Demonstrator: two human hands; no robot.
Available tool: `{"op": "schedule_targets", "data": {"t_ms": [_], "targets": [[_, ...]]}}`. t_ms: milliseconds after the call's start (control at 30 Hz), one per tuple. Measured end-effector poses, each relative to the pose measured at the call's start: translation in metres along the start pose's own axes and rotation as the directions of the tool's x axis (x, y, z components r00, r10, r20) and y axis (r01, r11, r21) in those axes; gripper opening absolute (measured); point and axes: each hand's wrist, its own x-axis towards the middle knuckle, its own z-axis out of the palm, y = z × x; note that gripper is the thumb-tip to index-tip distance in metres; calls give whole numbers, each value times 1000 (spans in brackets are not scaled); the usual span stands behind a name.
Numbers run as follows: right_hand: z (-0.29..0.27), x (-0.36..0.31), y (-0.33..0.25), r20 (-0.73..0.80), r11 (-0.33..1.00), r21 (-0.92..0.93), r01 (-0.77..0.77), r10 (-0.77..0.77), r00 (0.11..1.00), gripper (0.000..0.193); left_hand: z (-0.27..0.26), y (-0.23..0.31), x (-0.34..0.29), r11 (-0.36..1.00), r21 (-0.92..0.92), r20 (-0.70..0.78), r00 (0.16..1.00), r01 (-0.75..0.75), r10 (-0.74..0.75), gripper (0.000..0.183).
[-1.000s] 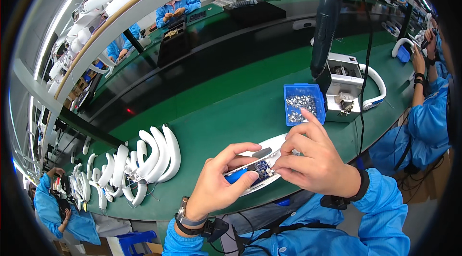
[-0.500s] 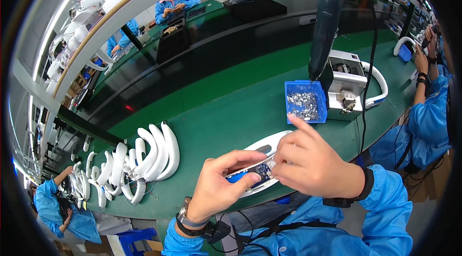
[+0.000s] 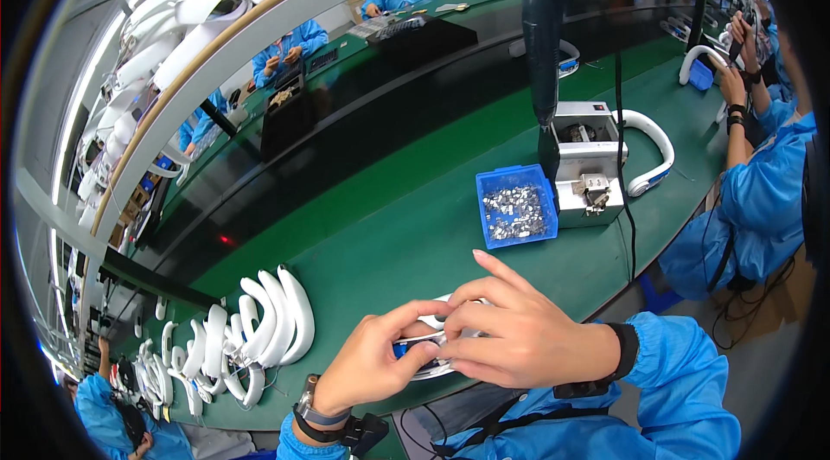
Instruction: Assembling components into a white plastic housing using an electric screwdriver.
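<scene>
A white curved plastic housing (image 3: 430, 373) lies low in front of me, above the near edge of the green bench. My left hand (image 3: 367, 365) grips it from the left, thumb on the near side and fingers on the far side. Between them shows a blue part (image 3: 400, 349) inside the shell. Over the right portion of the housing, my right hand (image 3: 527, 330) bends its fingers down with the tips close together, the index finger raised. Whatever those fingertips pinch is hidden, and they cover most of the housing's inside.
A blue bin (image 3: 519, 243) of small metal pieces stands beyond my right hand, beside a metal box device (image 3: 590, 164). A dark electric screwdriver (image 3: 540, 45) hangs above. White curved housings (image 3: 294, 317) are heaped at left. A co-worker's blue sleeve (image 3: 765, 175) is at right.
My right fingers have come down over the housing and hide the circuit board that showed before. The whole view has shifted, so the bin and device appear further left and lower.
</scene>
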Motion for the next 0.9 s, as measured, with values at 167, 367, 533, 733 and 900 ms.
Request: {"op": "schedule_targets", "data": {"t_ms": [167,367,533,733,900], "targets": [[2,-40,25,-356,994,-2,-108,100,929,25,-50,2,23,1000,9,-7,1000,-22,22,36],[78,-106,61,-252,811,348,-470,564,786,12,-125,-3,124,959,194,-64,973,-205,221,37],[95,-108,59,-153,814,310,-491,553,819,8,-189,-77,212,806,589,-194,957,-61,214,28],[87,-97,47,-106,776,298,-556,606,789,8,-208,-184,205,381,822,-569,648,424,507,22],[90,-92,50,-69,751,328,-573,624,779,8,-120,-174,149,698,716,-567,604,24,561,40]]}}
